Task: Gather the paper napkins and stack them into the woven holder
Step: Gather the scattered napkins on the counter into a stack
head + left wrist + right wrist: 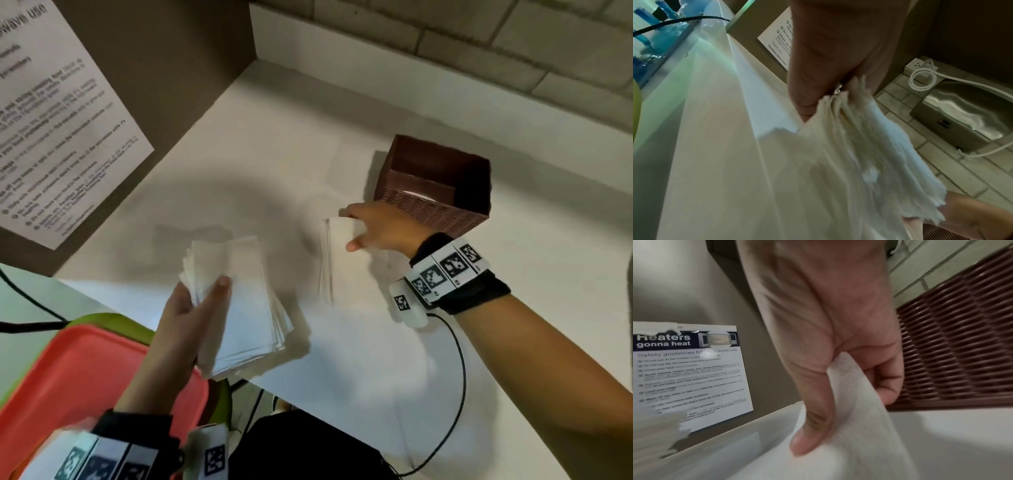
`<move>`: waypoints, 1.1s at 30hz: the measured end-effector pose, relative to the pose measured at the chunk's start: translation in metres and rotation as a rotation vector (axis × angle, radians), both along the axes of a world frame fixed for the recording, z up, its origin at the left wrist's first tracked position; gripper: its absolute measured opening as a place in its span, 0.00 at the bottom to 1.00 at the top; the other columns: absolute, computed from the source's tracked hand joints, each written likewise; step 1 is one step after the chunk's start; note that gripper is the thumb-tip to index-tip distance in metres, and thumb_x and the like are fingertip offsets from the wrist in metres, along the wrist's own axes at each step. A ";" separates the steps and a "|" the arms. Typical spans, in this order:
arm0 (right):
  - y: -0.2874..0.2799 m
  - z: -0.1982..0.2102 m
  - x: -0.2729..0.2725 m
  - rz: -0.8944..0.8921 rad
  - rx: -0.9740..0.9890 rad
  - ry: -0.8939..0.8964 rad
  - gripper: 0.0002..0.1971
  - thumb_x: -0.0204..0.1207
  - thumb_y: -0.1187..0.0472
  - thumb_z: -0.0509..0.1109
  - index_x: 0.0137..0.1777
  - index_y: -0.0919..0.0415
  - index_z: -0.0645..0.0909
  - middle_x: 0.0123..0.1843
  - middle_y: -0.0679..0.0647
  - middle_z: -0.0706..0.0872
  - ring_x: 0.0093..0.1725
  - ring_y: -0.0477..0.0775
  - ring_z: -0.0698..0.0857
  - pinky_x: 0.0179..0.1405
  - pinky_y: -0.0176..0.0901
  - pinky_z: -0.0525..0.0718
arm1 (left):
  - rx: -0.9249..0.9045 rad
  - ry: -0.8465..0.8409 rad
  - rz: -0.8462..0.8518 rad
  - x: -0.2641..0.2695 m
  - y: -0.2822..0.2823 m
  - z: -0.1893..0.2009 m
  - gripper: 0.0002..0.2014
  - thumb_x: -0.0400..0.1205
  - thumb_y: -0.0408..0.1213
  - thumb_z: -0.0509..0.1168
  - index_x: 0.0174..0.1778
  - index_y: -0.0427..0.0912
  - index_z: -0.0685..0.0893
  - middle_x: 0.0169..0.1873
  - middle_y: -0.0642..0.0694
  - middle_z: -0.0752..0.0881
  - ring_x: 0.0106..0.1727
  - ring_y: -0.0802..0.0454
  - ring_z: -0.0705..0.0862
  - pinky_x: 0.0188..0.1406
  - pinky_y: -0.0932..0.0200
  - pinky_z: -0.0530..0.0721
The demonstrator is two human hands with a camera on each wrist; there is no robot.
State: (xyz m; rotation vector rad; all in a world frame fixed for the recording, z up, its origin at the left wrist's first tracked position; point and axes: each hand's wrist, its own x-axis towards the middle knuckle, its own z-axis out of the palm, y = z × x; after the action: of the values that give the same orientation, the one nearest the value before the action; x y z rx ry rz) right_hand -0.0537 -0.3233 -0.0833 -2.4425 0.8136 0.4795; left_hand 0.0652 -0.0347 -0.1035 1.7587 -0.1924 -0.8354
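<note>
My left hand [202,301] grips a thick stack of white paper napkins [246,305] above the near left of the white counter [239,164]; the left wrist view shows the stack's frayed edges [869,154] fanned below my palm. My right hand [373,226] pinches a single white napkin [337,253], thumb on one face and fingers on the other, as the right wrist view shows on the napkin [857,418]. It hangs blurred just left of the brown woven holder [442,192], an open-topped box with something pale inside at the bottom.
A printed microwave safety notice [58,130] hangs on the brown wall at left. A red tray [85,377] on a green surface sits at the near left. A black cable [455,394] trails from my right wrist. Tiled wall [479,44] stands behind.
</note>
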 end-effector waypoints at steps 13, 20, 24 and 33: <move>0.046 0.047 -0.030 0.155 -0.030 -0.121 0.15 0.64 0.54 0.81 0.41 0.46 0.76 0.43 0.42 0.84 0.47 0.48 0.83 0.36 0.41 0.70 | -0.093 -0.061 0.008 0.004 -0.023 0.010 0.28 0.74 0.52 0.72 0.70 0.47 0.78 0.57 0.45 0.89 0.58 0.43 0.88 0.54 0.44 0.87; 0.071 0.120 -0.063 -0.034 0.365 -0.363 0.17 0.63 0.51 0.82 0.51 0.45 0.82 0.47 0.41 0.89 0.47 0.38 0.85 0.46 0.32 0.79 | -0.096 0.000 -0.387 -0.033 -0.078 0.036 0.17 0.78 0.47 0.69 0.62 0.50 0.83 0.54 0.47 0.91 0.56 0.48 0.90 0.59 0.38 0.87; 0.060 0.097 -0.065 -0.148 0.146 -0.389 0.18 0.67 0.47 0.78 0.54 0.50 0.83 0.48 0.39 0.86 0.47 0.40 0.82 0.44 0.27 0.74 | -0.119 0.033 -0.536 -0.059 -0.100 0.046 0.12 0.84 0.39 0.64 0.62 0.52 0.84 0.54 0.50 0.91 0.54 0.53 0.90 0.54 0.50 0.89; 0.053 0.093 -0.089 -0.132 0.023 -0.290 0.14 0.69 0.50 0.78 0.34 0.47 0.74 0.36 0.43 0.80 0.42 0.48 0.78 0.38 0.36 0.70 | -0.095 0.019 -0.567 -0.070 -0.107 0.044 0.18 0.88 0.54 0.54 0.70 0.57 0.81 0.62 0.56 0.89 0.65 0.56 0.85 0.69 0.47 0.82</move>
State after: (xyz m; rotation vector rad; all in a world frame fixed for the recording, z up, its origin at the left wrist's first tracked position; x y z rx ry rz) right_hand -0.1423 -0.2708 0.0094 -2.3452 0.8309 0.0818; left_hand -0.0050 -0.1422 -0.0594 1.6230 -0.7291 -1.2215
